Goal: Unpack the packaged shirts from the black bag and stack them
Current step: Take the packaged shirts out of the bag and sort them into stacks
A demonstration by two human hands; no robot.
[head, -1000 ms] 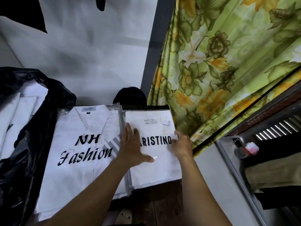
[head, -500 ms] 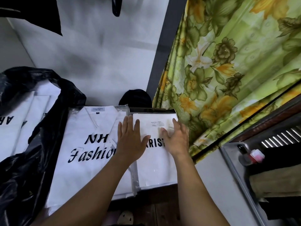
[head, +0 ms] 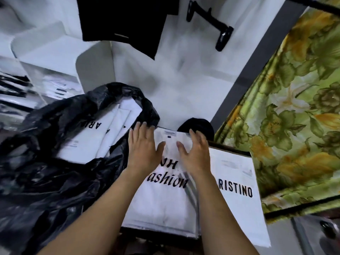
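Single head-worn wide-angle view, facing forward and down, close above the packaged shirts (head: 165,203)

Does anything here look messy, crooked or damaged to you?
Nothing torn or spilled. Only the packaged shirts inside the black bag lie crooked and overlapping, one with its lettering upside down.
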